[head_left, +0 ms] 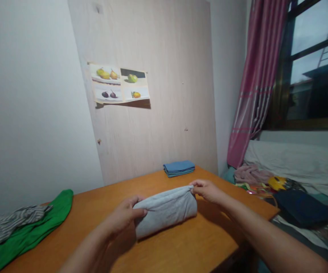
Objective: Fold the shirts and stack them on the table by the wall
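Stretching between left hand (130,212) and right hand (205,189), both pinching its ends: folded grey cloth (168,210).

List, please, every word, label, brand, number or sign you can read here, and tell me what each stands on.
None can be read.
Poster: no lettering visible.
Grey cloth: no lettering visible.
Blue cloth: no lettering visible.
Yellow item at right: too blurred to tell.
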Tool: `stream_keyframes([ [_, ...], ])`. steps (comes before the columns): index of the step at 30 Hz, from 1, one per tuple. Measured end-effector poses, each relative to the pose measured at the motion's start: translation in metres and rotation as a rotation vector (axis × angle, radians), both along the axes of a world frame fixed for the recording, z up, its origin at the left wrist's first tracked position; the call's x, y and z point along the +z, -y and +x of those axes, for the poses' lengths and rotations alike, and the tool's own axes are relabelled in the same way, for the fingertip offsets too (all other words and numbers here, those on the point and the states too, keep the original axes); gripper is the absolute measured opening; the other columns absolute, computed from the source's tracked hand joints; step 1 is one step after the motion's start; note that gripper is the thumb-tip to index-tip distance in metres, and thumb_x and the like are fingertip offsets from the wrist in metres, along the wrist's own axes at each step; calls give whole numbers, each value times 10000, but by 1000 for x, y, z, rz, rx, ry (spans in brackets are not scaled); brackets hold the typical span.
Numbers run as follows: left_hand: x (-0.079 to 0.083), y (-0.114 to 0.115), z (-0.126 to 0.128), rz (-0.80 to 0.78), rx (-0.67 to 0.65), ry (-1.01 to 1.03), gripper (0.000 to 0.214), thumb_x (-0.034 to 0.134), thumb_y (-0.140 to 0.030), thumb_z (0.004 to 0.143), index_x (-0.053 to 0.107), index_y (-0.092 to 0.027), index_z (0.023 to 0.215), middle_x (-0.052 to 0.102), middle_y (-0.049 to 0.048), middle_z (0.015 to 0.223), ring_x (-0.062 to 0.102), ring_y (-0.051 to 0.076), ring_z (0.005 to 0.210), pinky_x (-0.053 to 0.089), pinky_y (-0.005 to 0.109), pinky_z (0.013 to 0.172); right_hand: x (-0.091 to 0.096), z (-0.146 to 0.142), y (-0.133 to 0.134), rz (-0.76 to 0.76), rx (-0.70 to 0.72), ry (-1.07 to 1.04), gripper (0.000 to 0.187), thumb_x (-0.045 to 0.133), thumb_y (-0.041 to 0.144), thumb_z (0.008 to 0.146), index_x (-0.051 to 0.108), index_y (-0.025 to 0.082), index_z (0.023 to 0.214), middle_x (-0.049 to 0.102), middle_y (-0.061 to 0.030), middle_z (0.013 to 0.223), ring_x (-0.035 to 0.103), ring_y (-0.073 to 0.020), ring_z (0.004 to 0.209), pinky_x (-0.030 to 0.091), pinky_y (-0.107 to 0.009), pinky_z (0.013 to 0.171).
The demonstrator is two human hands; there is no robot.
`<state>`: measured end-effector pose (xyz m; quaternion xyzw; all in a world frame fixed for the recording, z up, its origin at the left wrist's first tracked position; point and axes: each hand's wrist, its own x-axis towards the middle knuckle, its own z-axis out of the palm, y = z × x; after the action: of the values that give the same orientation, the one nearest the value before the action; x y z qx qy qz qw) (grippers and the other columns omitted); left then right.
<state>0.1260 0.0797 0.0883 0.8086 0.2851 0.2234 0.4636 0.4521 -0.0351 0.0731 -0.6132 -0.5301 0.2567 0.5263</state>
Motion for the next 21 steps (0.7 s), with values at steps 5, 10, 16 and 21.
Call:
stream_keyframes([
  [5,-18,-5,25,794,205,-51,332,542,-212,852,623,-211,1174,664,104,1139,554,287,1098,418,422,969,-19,10,-3,33,-19,-304,351,649,352,660,627,188,969,661,18,664,548,-118,520,374,-238,517],
  [10,-67,17,22,960,-4,-287,291,482,-120,864,617,-213,1105,662,99,1117,561,275,1037,432,429,931,-80,23,10,-140,-67,-292,180,604,341,601,590,204,718,583,17,506,513,-130,458,345,-248,482],
  [16,-53,16,12,815,-14,-188,372,594,-402,894,610,-216,1215,668,115,1209,590,289,1110,452,441,994,-83,46,20,-106,-208,-85,143,542,324,675,629,218,717,624,-21,598,564,-171,542,397,-281,522],
  [21,-34,-19,52,635,277,-63,456,332,-427,1018,628,-158,1238,673,152,1271,603,265,1203,448,427,1056,-32,17,-8,102,-233,342,271,515,379,872,720,203,848,745,-79,878,658,-248,892,487,-347,810],
])
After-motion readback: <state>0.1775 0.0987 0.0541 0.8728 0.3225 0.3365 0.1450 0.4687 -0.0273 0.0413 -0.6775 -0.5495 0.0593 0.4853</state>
